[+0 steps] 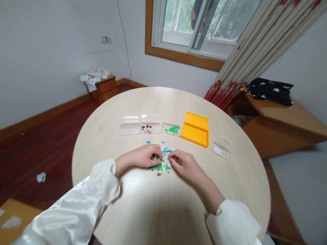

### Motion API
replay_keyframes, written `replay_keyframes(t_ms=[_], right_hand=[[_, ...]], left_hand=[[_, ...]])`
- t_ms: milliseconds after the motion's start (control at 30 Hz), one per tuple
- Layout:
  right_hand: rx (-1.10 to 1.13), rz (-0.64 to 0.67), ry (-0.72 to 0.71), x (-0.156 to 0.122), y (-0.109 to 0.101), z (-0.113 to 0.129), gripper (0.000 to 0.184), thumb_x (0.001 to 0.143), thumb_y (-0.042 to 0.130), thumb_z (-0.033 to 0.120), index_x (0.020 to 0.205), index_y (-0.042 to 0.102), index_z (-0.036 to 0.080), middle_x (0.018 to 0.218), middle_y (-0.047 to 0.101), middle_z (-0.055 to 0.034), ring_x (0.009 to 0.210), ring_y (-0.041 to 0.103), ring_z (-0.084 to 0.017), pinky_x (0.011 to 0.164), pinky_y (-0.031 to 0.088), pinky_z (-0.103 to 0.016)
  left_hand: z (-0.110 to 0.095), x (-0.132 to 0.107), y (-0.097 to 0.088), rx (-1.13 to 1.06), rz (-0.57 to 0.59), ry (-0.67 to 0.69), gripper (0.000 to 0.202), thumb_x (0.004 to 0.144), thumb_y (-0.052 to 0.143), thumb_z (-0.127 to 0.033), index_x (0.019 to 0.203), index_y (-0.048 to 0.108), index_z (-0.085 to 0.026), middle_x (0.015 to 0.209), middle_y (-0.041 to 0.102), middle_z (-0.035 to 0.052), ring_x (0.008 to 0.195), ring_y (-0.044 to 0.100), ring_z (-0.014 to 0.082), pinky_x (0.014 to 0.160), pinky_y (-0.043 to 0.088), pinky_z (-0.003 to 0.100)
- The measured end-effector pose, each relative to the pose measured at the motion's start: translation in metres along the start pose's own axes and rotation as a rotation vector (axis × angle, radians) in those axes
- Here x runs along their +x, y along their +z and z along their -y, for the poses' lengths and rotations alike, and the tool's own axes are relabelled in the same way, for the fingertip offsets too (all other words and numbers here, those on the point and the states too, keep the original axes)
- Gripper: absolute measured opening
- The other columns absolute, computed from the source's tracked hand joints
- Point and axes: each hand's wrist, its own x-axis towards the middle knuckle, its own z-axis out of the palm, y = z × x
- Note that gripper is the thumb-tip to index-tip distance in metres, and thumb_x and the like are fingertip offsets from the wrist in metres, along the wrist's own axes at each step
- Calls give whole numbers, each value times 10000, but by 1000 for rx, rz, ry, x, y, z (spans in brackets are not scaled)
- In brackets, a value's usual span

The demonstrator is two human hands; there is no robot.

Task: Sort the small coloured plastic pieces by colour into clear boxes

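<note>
A loose pile of small toy bricks [157, 167], green, blue, brown and pale, lies on the round table between my hands. My left hand [149, 156] curls over the pile's left side, its thumb and fingers drawn together among the bricks; what they hold, if anything, is hidden. At the right edge of the pile, my right hand [184, 164] has thumb and forefinger closed in a pinch. A tiny greenish brick [169, 158] shows at those fingertips. Beyond the hands, one clear box [163, 132] contains green bricks and another clear box [141, 128] contains brown ones.
A third clear box [129, 134] stands at the left of the row. On the right are an open yellow case [194, 128] and a small clear container [219, 150]. The pale round table [143, 211] has a curved edge. A cardboard box [286, 129] stands beyond it.
</note>
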Motion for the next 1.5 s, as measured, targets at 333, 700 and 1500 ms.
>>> replay_keyframes(t_ms=[333,700,1500], right_hand=[[3,181,-51,0,1,2,182,800,489,47,789,624,168,809,639,-48,779,587,-142,730,457,-259],[-81,262,-68,0,3,7,202,780,507,15,794,641,166,829,639,-54,810,576,-158,760,459,-288],[-57,181,-102,0,6,7,201,840,461,70,883,624,179,848,666,-56,797,601,-160,737,467,-291]], left_hand=[[-7,1,0,134,33,11,145,681,538,-97,757,650,-150,755,615,37,733,566,148,718,435,250],[-10,-1,-3,162,80,14,207,678,576,-129,856,674,-168,802,639,38,781,583,167,762,435,280],[-6,1,3,31,69,27,117,721,533,-79,760,620,-147,771,600,28,764,561,141,745,432,241]])
